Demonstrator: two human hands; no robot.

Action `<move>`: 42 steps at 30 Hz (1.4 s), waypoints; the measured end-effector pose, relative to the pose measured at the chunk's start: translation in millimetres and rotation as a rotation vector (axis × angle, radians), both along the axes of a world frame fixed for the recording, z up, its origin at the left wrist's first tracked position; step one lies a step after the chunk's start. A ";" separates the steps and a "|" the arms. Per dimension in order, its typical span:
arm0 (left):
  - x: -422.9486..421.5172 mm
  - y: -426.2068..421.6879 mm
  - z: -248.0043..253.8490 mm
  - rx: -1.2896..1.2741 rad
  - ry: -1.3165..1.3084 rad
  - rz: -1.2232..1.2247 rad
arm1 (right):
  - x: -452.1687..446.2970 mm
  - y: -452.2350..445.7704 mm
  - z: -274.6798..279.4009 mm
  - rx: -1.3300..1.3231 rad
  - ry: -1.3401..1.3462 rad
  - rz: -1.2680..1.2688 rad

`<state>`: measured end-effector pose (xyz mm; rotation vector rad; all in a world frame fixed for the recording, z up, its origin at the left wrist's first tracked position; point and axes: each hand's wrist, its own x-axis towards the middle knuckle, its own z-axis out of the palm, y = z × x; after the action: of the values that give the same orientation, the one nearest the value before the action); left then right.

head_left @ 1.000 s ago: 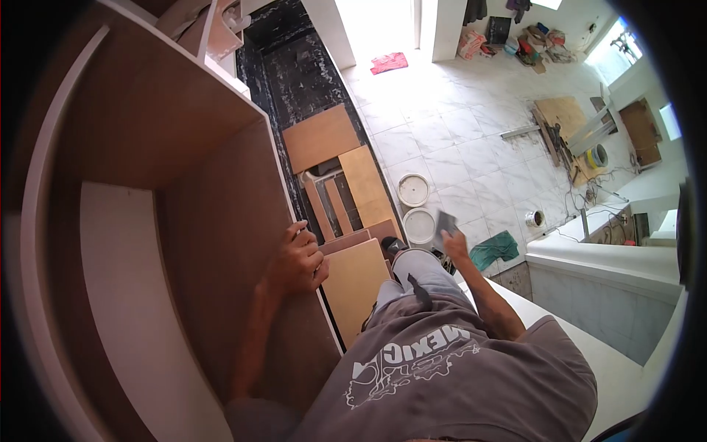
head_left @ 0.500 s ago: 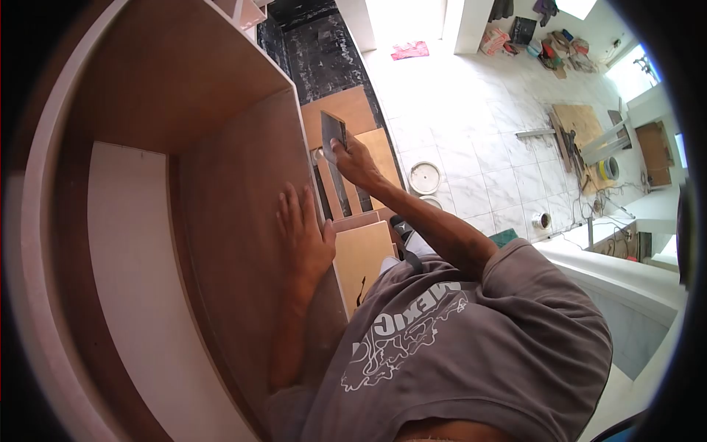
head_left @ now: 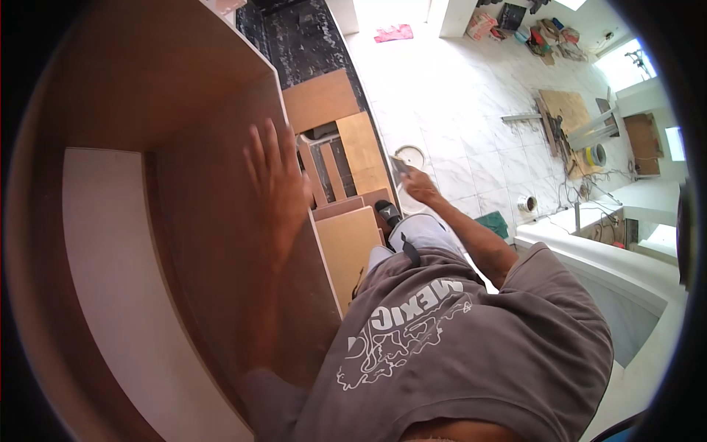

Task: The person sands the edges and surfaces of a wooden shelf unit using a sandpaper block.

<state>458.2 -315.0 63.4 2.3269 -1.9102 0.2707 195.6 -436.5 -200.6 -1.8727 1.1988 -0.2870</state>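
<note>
My left hand (head_left: 274, 173) is slightly blurred, its fingers spread, over the brown side panel (head_left: 213, 214) of a large open cabinet. I cannot tell whether the palm touches the panel. Away from the cabinet, my right hand (head_left: 420, 186) is closed round a flat grey rectangular tool (head_left: 401, 166) with a pale edge. That tool is held above the floor, in front of a round white bucket lid (head_left: 409, 157), and its exact kind is unclear. Inside the cabinet a long white panel (head_left: 118, 243) runs along the left.
Wooden boards (head_left: 361, 151) lie beside the cabinet, over a black-marked surface (head_left: 309, 44). My foot in a dark sandal (head_left: 387, 213) is near them. Across the tiled floor (head_left: 471, 103) are a plywood sheet (head_left: 567, 110) with tools, a green cloth (head_left: 492, 225) and a small pot (head_left: 526, 203).
My right hand has moved the grey tool away from the cabinet, right and downward, over the floor. My left hand has shifted up and left along the panel, and the view has moved slightly.
</note>
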 end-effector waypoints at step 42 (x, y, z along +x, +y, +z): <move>127.6 -202.5 13.7 0.058 -0.792 -0.358 | 21.9 -240.0 -73.2 0.129 0.029 -0.115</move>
<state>585.8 -517.5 77.1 1.9974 -2.6308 1.2526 217.5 -676.5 -273.7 -1.7056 1.3162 -0.2403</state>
